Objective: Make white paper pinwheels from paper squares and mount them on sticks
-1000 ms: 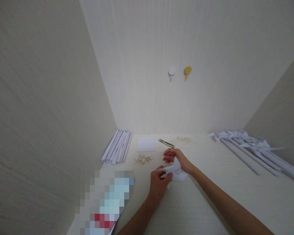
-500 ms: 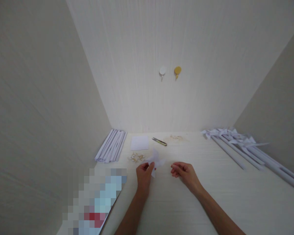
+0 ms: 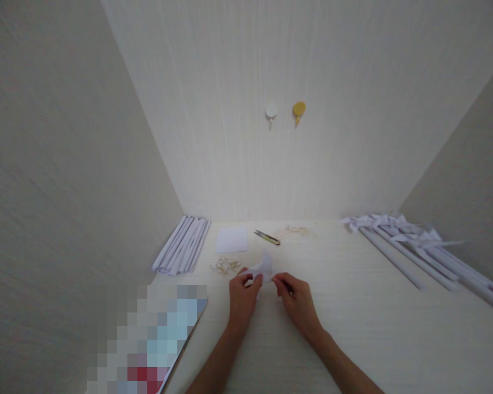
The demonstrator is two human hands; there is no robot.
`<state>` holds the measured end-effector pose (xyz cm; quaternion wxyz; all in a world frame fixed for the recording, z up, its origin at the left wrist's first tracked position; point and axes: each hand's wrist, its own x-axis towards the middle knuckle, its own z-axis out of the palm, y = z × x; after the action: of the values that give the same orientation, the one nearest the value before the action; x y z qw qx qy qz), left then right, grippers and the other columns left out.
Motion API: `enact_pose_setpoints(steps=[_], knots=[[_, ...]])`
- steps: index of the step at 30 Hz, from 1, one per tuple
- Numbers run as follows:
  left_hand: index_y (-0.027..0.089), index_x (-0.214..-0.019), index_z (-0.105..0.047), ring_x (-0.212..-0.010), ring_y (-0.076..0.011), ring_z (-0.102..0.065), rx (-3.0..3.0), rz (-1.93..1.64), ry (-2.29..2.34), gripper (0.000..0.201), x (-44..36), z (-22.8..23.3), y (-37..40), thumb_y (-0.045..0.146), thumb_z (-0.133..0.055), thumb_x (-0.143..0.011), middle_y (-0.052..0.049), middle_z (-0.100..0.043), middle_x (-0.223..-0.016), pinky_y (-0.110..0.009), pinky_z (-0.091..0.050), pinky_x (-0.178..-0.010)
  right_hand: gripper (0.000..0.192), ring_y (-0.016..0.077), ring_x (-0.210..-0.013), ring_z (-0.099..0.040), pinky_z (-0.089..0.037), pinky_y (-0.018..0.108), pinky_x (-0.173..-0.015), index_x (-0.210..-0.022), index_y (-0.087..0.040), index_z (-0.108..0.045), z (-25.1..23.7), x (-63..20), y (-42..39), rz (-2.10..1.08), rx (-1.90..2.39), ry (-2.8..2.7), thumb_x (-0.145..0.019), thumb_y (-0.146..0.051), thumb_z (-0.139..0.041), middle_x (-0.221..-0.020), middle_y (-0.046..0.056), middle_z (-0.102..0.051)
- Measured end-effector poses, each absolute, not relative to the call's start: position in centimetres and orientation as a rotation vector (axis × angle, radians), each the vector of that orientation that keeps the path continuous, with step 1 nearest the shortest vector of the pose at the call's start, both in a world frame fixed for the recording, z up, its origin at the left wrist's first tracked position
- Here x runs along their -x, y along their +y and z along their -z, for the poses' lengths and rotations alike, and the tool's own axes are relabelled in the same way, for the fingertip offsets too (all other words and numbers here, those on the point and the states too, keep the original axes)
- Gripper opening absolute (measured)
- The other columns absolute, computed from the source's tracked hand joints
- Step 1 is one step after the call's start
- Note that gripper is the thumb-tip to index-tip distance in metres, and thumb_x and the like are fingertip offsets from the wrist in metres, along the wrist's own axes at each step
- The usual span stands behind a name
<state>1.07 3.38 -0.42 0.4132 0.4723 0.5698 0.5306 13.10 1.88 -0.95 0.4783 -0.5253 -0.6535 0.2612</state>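
Two hands meet over the middle of the tabletop (image 3: 353, 339): our left hand (image 3: 241, 298) and right hand (image 3: 298, 303) both pinch a small folded white paper piece (image 3: 263, 267), fingers closed on its lower edges. It looks creased, with pointed flaps sticking up, held just above the surface. Beyond it lie loose wooden sticks (image 3: 224, 266), then a white paper square (image 3: 231, 239) and snips (image 3: 267, 237) near the far edge. Rolled paper tubes (image 3: 182, 251) fill the far left corner; paper pinwheels (image 3: 411, 241) line the right edge.

Craft workstation in a pale walled booth: rolled paper sticks (image 3: 181, 245) far left, finished paper pinwheels (image 3: 411, 241) right, snips (image 3: 267, 237).
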Motion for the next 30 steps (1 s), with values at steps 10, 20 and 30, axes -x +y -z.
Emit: enact_pose_setpoints(steps=[10,20,30], knots=[[0.013,-0.056,-0.064,-0.064,-0.0128,-0.055,-1.201,-1.334,1.351,0.012,-1.7,0.2,3.5,0.023,-0.057,-0.059,-0.001,-0.055,-0.067,-0.023,-0.048,-0.057,0.02,0.0123,-0.049,-0.048,-0.036,0.022,-0.048,-0.062,-0.016,-0.056,0.9,-13.3,2.5,-0.609,1.325,-1.605,-0.075,-0.023,-0.043,-0.053,0.002,-0.056],[0.013,-0.056,-0.064,-0.06,-0.0113,-0.054,-1.21,-1.317,1.403,0.012,-1.7,0.7,3.8,0.02,-0.056,-0.06,-0.001,-0.055,-0.066,-0.02,-0.047,-0.054,0.021,0.0106,-0.048,-0.043,-0.033,0.021,-0.047,-0.058,-0.015,-0.053,1.2,-13.5,3.2,-0.8,1.323,-1.629,-0.074,-0.025,-0.044,-0.05,-0.001,-0.051],[0.013,-0.056,-0.063,-0.063,-0.0114,-0.053,-1.223,-1.313,1.361,0.011,-1.8,0.4,3.7,0.02,-0.056,-0.061,-0.001,-0.052,-0.066,-0.02,-0.048,-0.055,0.017,0.0106,-0.048,-0.043,-0.033,0.021,-0.047,-0.058,-0.015,-0.053,1.4,-13.5,3.3,-0.825,1.339,-1.582,-0.071,-0.023,-0.046,-0.05,-0.001,-0.05]])
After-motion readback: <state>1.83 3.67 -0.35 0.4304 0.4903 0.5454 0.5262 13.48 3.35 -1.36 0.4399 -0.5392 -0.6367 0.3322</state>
